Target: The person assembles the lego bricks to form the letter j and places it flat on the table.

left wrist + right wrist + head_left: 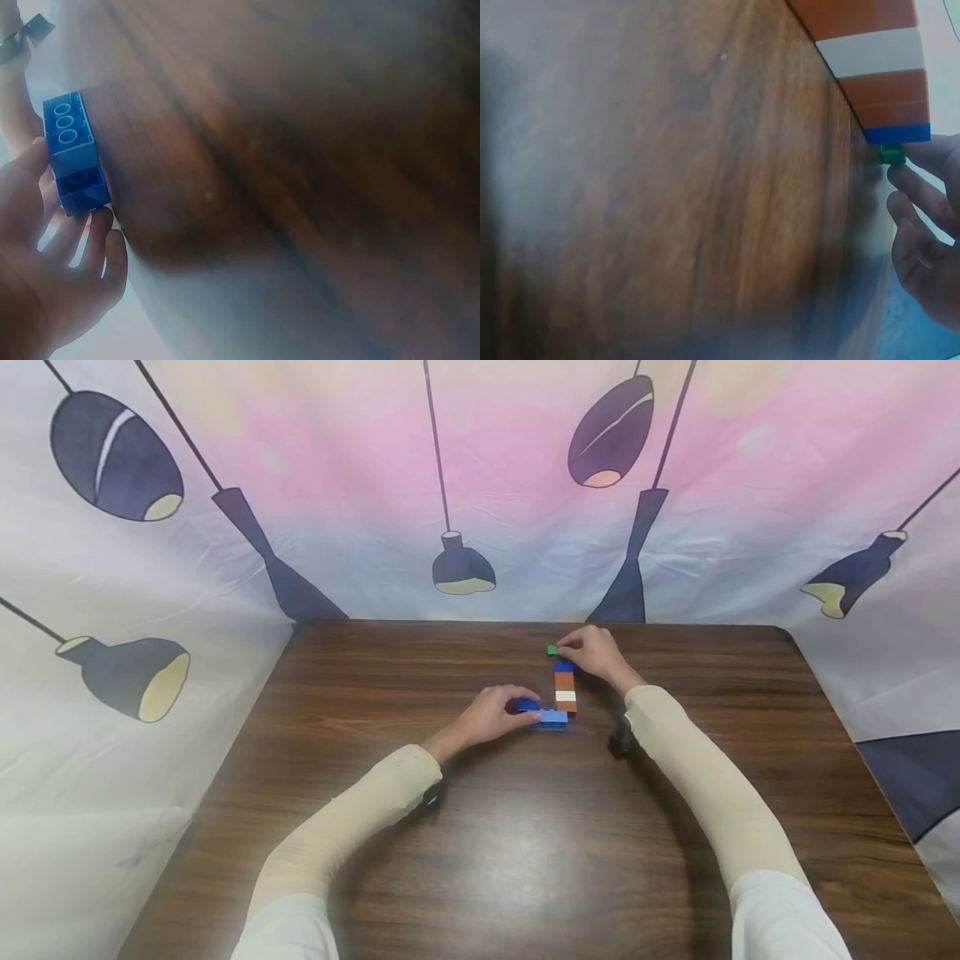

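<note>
My left hand [495, 714] holds a pair of joined blue bricks between thumb and fingers, a lighter one [553, 718] and a darker one [527, 703]. In the left wrist view the lighter brick shows its hollow underside with round tubes [66, 124]. My right hand [594, 652] pinches a small green brick [552, 650] at the far end of a row of orange, white and blue bricks [565, 682]. In the right wrist view the green piece [892, 155] appears just past the row's blue end [898, 134]. Whether the two touch, I cannot tell.
Everything lies on a dark wood-grain table [480, 843]. Its far edge runs close behind the right hand, against a hanging cloth [375, 568] printed with lamps. A dark device [621, 739] sits under the right wrist, and another [431, 795] under the left.
</note>
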`<state>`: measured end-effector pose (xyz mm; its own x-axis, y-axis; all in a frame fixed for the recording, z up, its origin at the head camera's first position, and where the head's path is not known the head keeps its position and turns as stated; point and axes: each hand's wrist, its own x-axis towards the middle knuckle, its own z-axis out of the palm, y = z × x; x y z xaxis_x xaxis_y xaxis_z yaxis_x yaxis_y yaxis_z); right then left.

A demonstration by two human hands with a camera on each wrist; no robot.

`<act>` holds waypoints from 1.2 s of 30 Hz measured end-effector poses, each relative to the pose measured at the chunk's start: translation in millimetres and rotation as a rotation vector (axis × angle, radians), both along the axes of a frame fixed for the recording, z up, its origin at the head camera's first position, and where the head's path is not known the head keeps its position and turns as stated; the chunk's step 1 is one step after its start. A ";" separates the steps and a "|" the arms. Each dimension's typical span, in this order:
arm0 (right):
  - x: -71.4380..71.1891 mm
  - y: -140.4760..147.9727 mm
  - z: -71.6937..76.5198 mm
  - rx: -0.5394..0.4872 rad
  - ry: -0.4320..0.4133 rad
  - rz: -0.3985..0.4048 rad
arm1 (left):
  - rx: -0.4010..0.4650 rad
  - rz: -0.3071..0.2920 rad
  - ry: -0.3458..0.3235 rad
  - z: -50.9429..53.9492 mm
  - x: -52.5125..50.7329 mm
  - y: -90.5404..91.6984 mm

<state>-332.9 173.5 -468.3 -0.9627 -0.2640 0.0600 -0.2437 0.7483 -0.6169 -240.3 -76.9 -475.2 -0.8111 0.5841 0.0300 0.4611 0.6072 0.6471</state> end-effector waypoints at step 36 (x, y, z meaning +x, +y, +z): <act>11.9 21.2 4.7 -0.005 0.017 0.025 | -0.017 0.002 -0.009 0.3 -2.1 -1.1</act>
<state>-321.0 194.6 -463.6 -0.9546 -0.2874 0.0780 -0.2727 0.7385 -0.6166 -242.4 -78.0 -474.9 -0.8128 0.5824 0.0129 0.4539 0.6193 0.6406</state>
